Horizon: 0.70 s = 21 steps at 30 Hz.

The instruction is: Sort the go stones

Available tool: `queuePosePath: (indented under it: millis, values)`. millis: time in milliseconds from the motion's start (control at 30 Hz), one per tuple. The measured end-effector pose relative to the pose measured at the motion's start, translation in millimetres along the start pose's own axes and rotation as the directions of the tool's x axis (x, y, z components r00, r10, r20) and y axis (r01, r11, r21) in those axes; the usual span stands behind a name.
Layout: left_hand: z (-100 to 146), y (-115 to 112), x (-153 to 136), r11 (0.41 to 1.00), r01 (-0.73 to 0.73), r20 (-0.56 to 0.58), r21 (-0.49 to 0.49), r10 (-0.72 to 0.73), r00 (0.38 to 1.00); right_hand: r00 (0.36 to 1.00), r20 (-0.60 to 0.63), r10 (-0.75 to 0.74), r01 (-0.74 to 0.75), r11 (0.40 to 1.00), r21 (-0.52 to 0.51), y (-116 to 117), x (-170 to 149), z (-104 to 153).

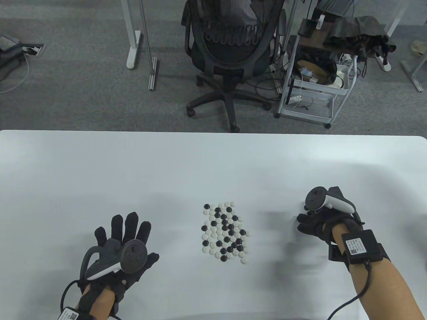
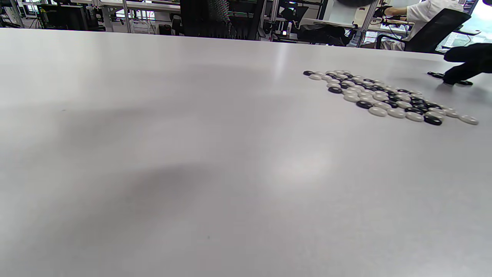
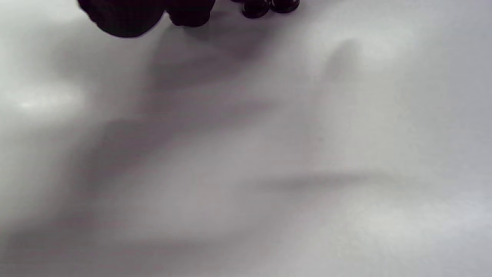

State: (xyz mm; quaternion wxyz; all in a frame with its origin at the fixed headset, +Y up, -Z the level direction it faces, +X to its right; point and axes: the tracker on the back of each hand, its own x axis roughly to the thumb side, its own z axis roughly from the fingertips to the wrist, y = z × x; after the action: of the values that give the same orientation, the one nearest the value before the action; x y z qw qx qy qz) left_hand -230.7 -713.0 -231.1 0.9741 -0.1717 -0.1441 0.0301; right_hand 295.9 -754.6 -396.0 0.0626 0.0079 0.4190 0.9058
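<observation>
White table (image 1: 100,166) fills the near half of the table view, with an office chair (image 1: 230,50) and a wire cart (image 1: 313,83) on the grey floor beyond it. Our mixed pile (image 1: 224,232) of black and white stones lies near the middle, between our two hands and apart from both.

Our left hand (image 1: 121,246) rests well left of the pile, fingers straight and spread, holding nothing. Our right hand (image 1: 317,225) is down on the table right of the pile, fingers curled under. Whether it pinches a stone we cannot tell. In the right wrist view two black stones (image 3: 269,7) lie on the table just beside our fingertips (image 3: 123,17), and the left wrist view shows dark stones at that hand too.

We judge that sorting has barely begun: the black group is starting on the right, no white group shows yet, and most stones are unsorted. Next, we think, the right hand should go back to the pile's near edge for another black stone, pinched singly without scattering its neighbours, while the left could start on whites.
</observation>
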Motion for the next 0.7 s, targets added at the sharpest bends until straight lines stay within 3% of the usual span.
queuePosePath:
  millis: [233,467,567,700]
  values:
    - [0.4,0.5,-1.3,1.000,-0.003,0.000,0.004,0.003,1.000,0.997,-0.030,-0.073,0.073,0.997,-0.001,-10.4,-7.8,-6.0]
    - [-0.1,0.2,-0.9,1.000,-0.002,0.004,0.000,0.002,1.000,0.985,0.121,-0.120,0.127,0.991,-0.052,-27.3,16.1,21.7]
    - [-0.4,0.2,-0.4,1.000,0.002,0.007,0.000,-0.002,1.000,0.980,0.200,-0.024,0.028,0.999,-0.016,-21.7,47.1,38.2]
    - [-0.4,0.2,0.2,1.000,0.006,0.008,-0.001,-0.006,1.000,0.937,0.305,0.168,-0.190,0.981,0.041,9.0,102.0,54.4]
